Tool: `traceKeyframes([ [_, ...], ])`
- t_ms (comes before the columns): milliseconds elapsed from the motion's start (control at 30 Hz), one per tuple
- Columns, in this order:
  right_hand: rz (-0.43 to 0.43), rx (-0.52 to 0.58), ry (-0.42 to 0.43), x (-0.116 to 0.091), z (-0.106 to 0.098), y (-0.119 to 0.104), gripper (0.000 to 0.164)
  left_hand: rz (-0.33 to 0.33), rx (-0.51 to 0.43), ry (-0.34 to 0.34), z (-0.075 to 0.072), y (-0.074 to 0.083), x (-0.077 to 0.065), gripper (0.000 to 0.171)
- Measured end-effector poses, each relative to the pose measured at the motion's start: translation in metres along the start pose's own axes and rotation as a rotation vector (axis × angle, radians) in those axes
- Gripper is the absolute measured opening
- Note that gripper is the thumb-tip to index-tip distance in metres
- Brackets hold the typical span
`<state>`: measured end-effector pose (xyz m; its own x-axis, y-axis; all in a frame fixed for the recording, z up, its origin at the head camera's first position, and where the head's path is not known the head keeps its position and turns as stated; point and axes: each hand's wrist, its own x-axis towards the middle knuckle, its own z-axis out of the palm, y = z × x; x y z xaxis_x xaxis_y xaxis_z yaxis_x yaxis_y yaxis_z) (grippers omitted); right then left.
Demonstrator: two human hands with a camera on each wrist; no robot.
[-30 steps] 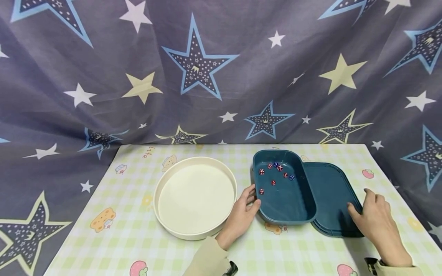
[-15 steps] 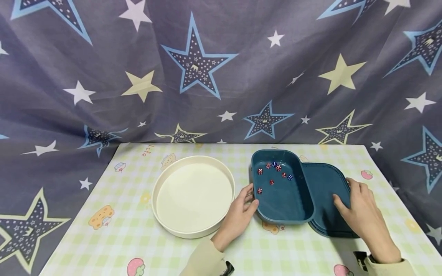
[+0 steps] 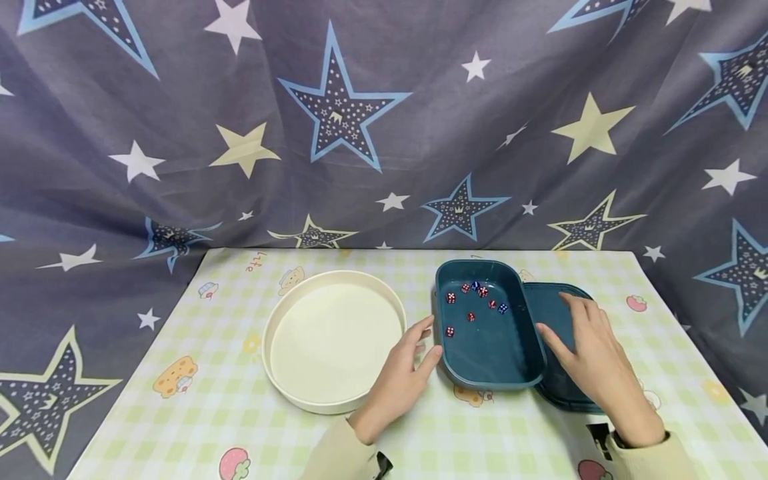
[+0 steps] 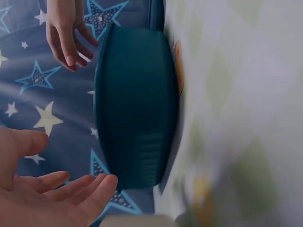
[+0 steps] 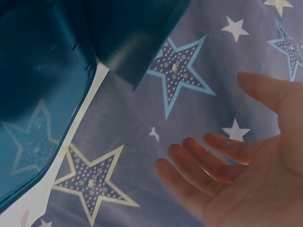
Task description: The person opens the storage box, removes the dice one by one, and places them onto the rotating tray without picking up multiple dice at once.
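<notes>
A dark teal rectangular box (image 3: 497,357) stands on the table, with several small dice (image 3: 471,317), red and blue, scattered over the far part of its floor. My left hand (image 3: 399,373) is at the box's left side, thumb and fingers spread and holding nothing; the left wrist view shows its fingertips near the box's side wall (image 4: 135,109). Above the flat teal lid (image 3: 551,313), at the box's right, hovers my right hand (image 3: 594,353), thumb toward the box rim. Its fingers are loosely bent with nothing between them, as the right wrist view confirms.
Left of the box sits a round cream tray (image 3: 336,340) with a low rim, close to my left forearm. A checked cloth (image 3: 180,433) with cartoon prints covers the table. Behind it hangs a dark star-patterned curtain (image 3: 384,200).
My right hand has moved left, from the lid's right edge to over the lid beside the box. The left hand has drawn back slightly from the box wall. The dice stay put.
</notes>
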<state>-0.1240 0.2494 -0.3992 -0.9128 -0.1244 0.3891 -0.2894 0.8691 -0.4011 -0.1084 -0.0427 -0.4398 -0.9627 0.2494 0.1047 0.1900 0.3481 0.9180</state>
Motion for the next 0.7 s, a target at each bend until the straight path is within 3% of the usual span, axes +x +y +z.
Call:
traceKeyframes([
  [233,-0.027,0.006,-0.028,0.003,0.007,-0.015,0.065,0.016,0.160,0.051,-0.021,0.005,-0.005,0.054],
  [533,-0.057,0.019,-0.073,0.006,0.013,-0.029,0.065,0.040,0.272,0.110,-0.040,0.005,-0.010,0.053],
  [700,-0.083,0.018,-0.090,0.010,0.020,-0.035,0.064,0.043,0.289,0.130,-0.046,0.002,-0.012,0.051],
])
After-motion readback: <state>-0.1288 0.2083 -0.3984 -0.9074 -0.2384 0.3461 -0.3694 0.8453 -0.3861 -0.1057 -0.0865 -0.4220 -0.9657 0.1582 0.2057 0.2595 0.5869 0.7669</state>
